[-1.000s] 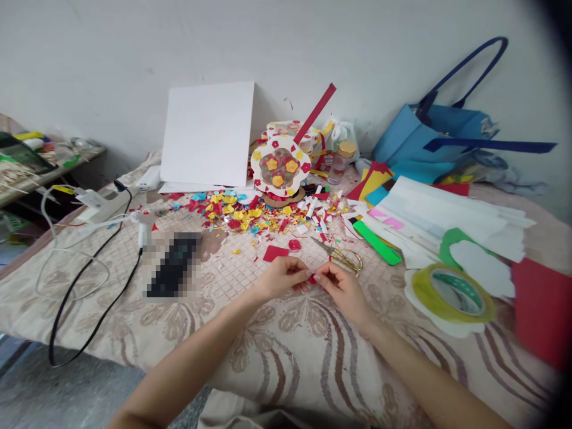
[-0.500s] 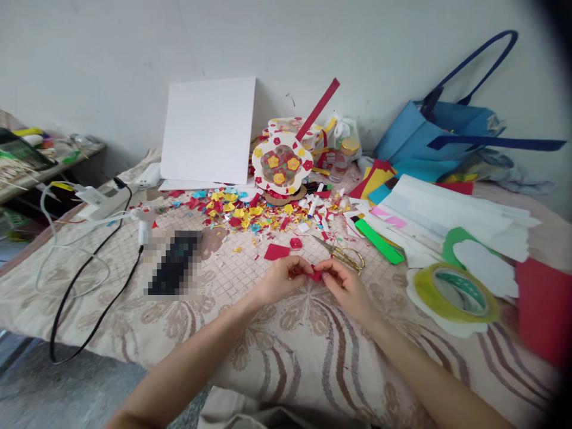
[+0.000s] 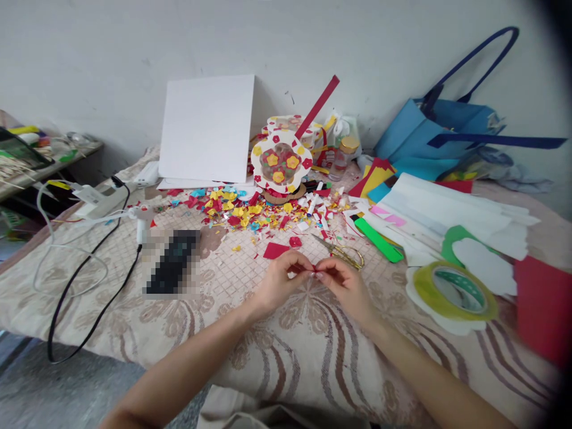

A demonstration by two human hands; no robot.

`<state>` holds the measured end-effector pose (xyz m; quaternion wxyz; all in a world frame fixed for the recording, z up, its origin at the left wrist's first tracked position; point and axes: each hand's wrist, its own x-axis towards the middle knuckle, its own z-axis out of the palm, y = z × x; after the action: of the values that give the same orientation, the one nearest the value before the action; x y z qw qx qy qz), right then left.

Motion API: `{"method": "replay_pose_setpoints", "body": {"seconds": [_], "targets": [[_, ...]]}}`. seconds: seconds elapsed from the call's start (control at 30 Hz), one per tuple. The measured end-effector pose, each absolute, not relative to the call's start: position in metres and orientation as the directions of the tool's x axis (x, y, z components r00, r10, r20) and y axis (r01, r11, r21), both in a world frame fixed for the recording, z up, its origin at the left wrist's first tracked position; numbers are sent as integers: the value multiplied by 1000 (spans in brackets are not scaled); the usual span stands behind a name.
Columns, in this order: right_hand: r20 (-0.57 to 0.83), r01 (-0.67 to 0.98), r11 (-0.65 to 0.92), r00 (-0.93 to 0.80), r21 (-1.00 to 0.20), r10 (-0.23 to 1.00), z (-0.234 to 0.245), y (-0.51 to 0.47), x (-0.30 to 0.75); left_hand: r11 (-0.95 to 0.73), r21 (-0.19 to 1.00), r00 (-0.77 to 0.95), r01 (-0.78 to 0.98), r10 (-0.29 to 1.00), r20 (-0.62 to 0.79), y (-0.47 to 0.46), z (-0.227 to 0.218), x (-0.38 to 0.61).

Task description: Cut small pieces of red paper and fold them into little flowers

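Between the fingertips of my left hand [image 3: 288, 276] and my right hand [image 3: 342, 281] is a small piece of red paper [image 3: 314, 269], pinched from both sides and mostly covered by the fingers. Just beyond the hands lie a red paper rectangle [image 3: 276, 250] and a small red paper flower [image 3: 295, 241]. Gold-handled scissors [image 3: 347, 255] rest on the cloth past my right hand, blades pointing away to the left. Farther back stands a round white scalloped paper piece [image 3: 282, 161] decorated with red and yellow flowers, with a red strip rising behind it.
Colourful paper scraps [image 3: 241, 208] are heaped at the back. On the right lie a green utility knife [image 3: 379, 239], a tape roll [image 3: 420, 292], white sheets [image 3: 451, 205] and a blue bag [image 3: 415, 131]. A blurred dark phone-like object [image 3: 174, 262] and cables [image 3: 93, 253] lie left.
My fingertips have closed tighter around the red paper, so less of it shows. Both hands stay in nearly the same place, and the view shifts slightly.
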<state>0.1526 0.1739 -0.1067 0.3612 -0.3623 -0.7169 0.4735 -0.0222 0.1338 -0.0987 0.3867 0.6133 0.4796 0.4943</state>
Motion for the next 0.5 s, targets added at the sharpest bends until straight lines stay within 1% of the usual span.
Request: {"method": "replay_pose_setpoints", "body": {"seconds": [0.1,0.27,0.5], "targets": [[140,159,236,-459,-959,877,-106,174,152,-210,962,6,175,977,212,133,-100,-20],[160,112,233,-450,-966,879,-105,173,151,-144,985,10,95,990,144,133,-102,-17],[95,102,152,-428,-983,899,-106,171,150,-130,987,-41,92,990,135,133,-103,-16]]}}
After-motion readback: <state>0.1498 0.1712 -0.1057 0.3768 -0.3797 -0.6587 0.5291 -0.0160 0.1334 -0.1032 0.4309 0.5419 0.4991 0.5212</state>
